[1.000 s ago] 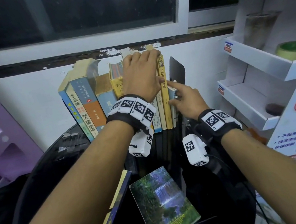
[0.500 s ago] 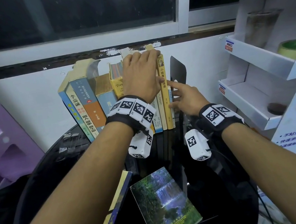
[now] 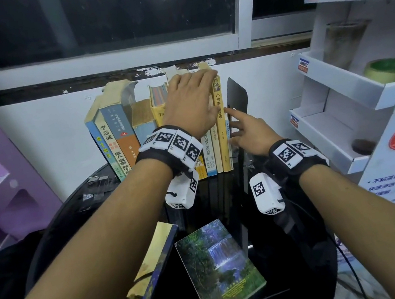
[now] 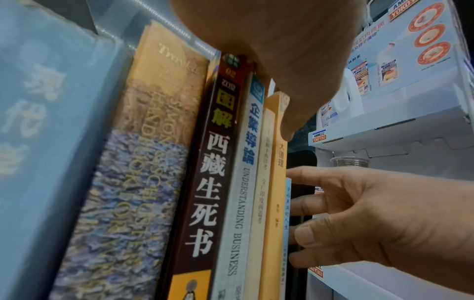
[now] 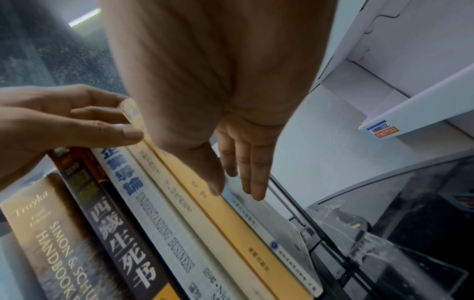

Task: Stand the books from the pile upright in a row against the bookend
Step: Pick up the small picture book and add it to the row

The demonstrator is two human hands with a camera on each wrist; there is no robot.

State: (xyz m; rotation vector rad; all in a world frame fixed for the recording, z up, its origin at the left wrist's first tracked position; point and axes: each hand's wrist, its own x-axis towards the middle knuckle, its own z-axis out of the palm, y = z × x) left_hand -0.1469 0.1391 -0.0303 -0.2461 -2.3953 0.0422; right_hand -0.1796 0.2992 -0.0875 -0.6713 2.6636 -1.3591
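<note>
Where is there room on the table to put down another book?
There is bare black table between the row of books and the waterfall book, below both wrists, and more to the right of the waterfall book. It is crowded by the bookend, where the right hand touches the thin blue book.

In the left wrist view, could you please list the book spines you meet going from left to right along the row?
Pale blue book → Troyka handbook → dark brown Tibetan book → Understanding Business → cream book → orange-yellow book → thin light blue book, touched by the right hand.
</note>
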